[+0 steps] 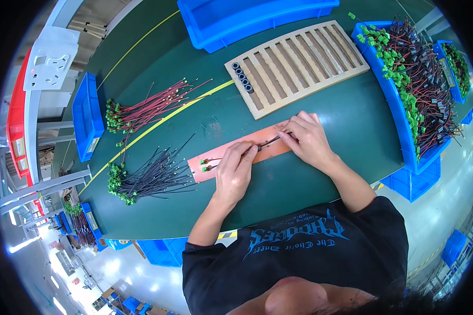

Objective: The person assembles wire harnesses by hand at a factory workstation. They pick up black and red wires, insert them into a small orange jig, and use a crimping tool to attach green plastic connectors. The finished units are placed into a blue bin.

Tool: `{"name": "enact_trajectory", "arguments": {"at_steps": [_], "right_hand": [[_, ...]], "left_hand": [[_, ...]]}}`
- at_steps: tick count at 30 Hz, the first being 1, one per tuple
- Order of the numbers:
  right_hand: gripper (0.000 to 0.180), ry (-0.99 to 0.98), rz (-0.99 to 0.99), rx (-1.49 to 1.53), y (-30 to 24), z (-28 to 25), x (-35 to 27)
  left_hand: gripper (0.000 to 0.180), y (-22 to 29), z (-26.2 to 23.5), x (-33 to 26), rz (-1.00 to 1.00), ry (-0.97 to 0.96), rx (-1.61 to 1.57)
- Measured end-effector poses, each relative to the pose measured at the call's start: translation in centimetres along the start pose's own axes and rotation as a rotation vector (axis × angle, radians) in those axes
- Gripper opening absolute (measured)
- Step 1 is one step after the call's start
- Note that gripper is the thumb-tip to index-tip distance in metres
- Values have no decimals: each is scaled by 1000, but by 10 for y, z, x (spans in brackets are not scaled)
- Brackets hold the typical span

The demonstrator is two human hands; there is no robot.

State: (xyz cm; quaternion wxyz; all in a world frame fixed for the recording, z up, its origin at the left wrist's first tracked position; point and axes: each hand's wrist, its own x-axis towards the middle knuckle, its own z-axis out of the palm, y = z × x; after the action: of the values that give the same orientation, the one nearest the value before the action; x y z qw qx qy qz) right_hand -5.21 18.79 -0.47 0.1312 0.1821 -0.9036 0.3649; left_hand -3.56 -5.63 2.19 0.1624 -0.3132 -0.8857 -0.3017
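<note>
Much of the fine work is hidden under the fingers: where the left hand and right hand meet over the orange jig board, the fingertips cover the dark wire pair at both ends, and what sits at the pinch point cannot be made out. Both hands are closed on that pair, the left pinching its near end, the right pressing the far end against the board. The wire pair is thin and dark, lying along the board on the green worktable; at the board's left end, two small green connectors with short red leads rest on it. A slatted wooden rack beyond the hands carries a row of black ring cores in one slot. A blue bin at the right, partly cut off, is heaped with dark wired green connectors. Loose bundles of red wires and black wires lie at the left.
</note>
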Motion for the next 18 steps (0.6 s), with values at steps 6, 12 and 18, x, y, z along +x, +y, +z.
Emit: {"name": "enact_trajectory", "arguments": {"at_steps": [6,12,18], "right_hand": [[8,17,-5,15,0,0,0],[8,14,-6,8,1,0,0],[7,28,-32,-1,2,-2,2]], "left_hand": [[24,4,3,-5,-3,-10,30],[19,1,6,-1,-91,6,-101],[20,-16,11,-2,-220,-28,-253]]}}
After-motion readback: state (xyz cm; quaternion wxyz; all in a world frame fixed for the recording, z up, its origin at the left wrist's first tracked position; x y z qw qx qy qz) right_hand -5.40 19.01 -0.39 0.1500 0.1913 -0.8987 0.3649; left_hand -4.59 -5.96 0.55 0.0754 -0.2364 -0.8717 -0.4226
